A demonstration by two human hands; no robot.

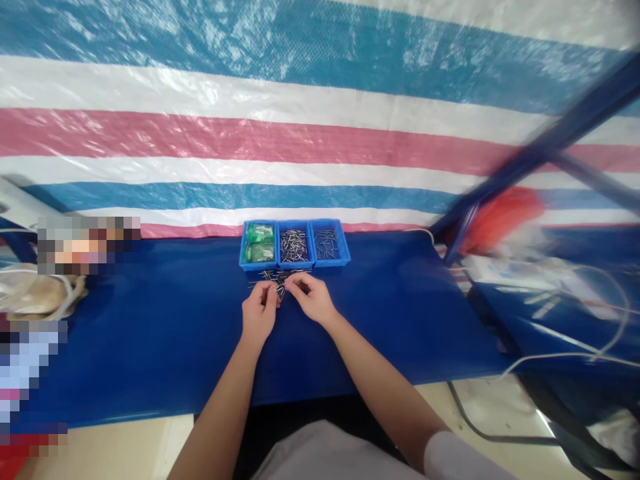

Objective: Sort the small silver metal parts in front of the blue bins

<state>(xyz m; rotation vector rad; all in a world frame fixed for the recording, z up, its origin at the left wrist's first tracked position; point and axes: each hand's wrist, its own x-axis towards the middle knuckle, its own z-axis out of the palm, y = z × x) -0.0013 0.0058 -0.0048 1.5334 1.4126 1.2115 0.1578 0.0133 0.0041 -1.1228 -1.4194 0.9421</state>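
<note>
Blue bins (296,265) close behind metal pins (269,275) — left hand (259,308), right hand (315,300) there, fingers curled, grip unclear

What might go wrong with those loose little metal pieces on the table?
The loose metal pieces might scatter if the left hand or right hand nudges them. They lie just in front of the open blue bins, so a bump could perhaps shift a bin and spill its contents.

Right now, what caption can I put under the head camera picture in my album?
Left hand and right hand close together at a pile of thin metal pieces near three blue bins.
</note>
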